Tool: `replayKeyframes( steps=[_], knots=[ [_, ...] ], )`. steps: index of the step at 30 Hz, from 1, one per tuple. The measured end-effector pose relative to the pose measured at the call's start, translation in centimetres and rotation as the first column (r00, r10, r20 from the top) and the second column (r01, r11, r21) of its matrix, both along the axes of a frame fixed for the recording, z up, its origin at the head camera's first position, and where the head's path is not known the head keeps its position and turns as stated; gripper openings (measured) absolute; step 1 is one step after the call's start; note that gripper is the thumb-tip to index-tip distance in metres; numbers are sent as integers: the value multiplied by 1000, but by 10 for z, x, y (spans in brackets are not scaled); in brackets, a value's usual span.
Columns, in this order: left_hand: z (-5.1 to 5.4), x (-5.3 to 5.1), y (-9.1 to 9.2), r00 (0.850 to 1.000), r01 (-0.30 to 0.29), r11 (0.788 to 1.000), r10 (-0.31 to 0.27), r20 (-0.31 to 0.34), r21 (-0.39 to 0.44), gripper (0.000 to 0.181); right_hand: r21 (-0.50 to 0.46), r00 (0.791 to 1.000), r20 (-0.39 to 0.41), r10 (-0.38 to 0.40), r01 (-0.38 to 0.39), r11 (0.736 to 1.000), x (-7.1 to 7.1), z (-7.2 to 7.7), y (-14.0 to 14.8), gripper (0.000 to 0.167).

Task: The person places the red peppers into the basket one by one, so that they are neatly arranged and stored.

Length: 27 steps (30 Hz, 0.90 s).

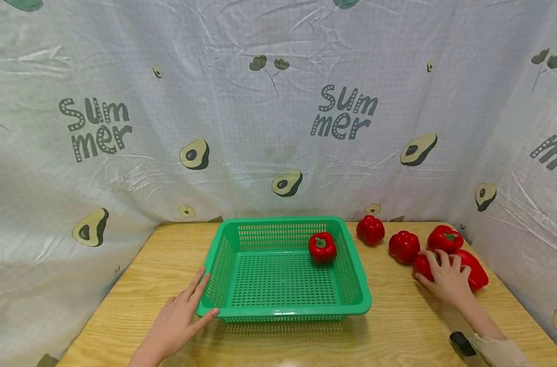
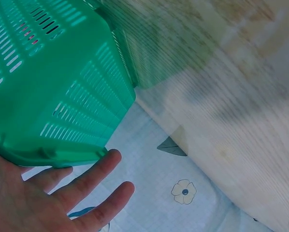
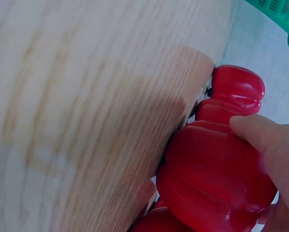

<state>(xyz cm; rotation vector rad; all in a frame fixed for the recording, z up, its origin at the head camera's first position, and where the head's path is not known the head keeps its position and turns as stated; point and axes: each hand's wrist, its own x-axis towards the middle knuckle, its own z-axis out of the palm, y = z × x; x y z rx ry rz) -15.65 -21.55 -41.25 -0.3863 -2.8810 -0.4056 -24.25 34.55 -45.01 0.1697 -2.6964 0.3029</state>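
Note:
A green plastic basket (image 1: pixel 283 311) stands on the table with one red bell pepper (image 1: pixel 322 250) inside, near its right wall. My left hand (image 1: pixel 175 316) rests against the basket's front left corner, thumb at the rim and fingers extended along the left side. In the left wrist view those fingers (image 2: pixel 93 179) look spread and straight. Right of the basket, my right hand (image 1: pixel 450 278) grips a red bell pepper (image 3: pixel 217 174) from above, with the thumb on its side. The palm and the far fingers are partly hidden by the pepper in the right wrist view.
Beside the gripped pepper lie several more: one near the back (image 1: pixel 370 230), another red pepper (image 1: pixel 404 247), a pepper with its stem showing (image 1: pixel 445 239) and a long-looking red pepper (image 1: pixel 475 270). A printed curtain (image 1: pixel 242 193) borders the wooden table (image 1: pixel 384 336).

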Motion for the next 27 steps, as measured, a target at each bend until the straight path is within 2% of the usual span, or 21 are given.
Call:
replayKeyframes(
  steps=[9, 21, 27],
  knots=[
    [2, -1, 1, 1000, 3, 1000, -3, -3, -2, 72, 12, 1000, 8, -12, 12, 1000, 3, 2, -1, 57],
    [-1, 2, -1, 1000, 0, 1000, 0, 14, -3, 72, 31, 1000, 14, 1, -2, 1000, 12, -4, 0, 60],
    [0, 0, 1, 999, 11, 1000, -11, -30, -8, 72, 28, 1000, -5, 22, -22, 999, 13, 2, -3, 62]
  ],
)
